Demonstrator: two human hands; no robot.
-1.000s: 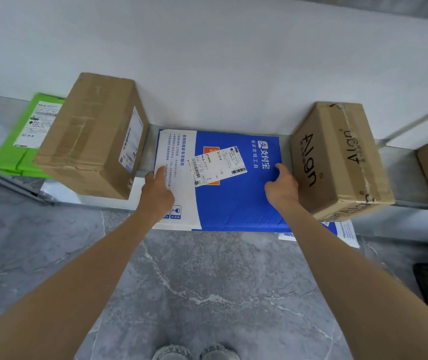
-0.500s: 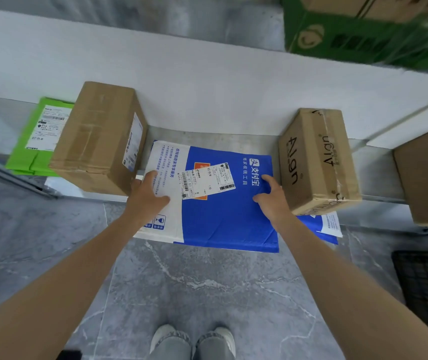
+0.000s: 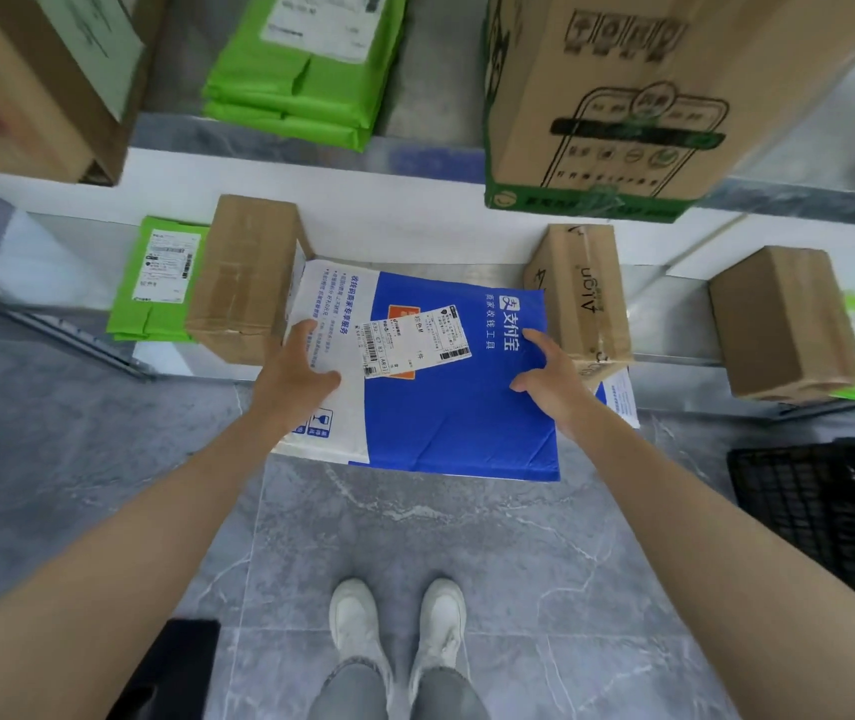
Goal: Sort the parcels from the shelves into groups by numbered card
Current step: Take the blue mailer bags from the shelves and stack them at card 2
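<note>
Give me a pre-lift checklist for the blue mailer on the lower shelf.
1. Left hand on the white end of the blue-and-white mailer: ok.
2. Right hand on its blue end: ok.
3. Grip underneath the mailer: cannot tell; both hands show on top.
4. Shipping label face up: ok.
5. Clearance from plain cardboard box, left, and Align box, right: cannot tell; the mailer sits close between them.
</note>
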